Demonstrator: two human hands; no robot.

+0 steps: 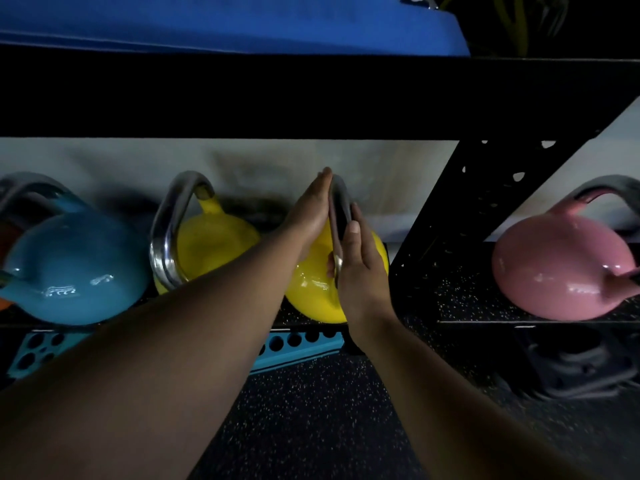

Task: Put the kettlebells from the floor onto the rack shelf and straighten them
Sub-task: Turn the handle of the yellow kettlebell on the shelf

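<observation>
A yellow kettlebell [311, 292] stands on the lower rack shelf [298, 344], its steel handle [341, 202] turned edge-on towards me. My left hand [308, 216] lies flat against the handle's left side, fingers stretched upward. My right hand [360, 268] presses flat against its right side, so the handle is clamped between both palms. A second yellow kettlebell [214, 237] sits just to the left, a blue kettlebell [76, 268] further left. In the neighbouring bay on the right rests a pink kettlebell [561, 268].
A black perforated rack upright [460, 216] separates the bays. The black upper shelf beam [311, 98] runs overhead, with a blue mat [225, 22] on top. Something orange [5, 237] shows at the far left. Dark weights [575, 365] lie under the right shelf on speckled rubber floor [311, 410].
</observation>
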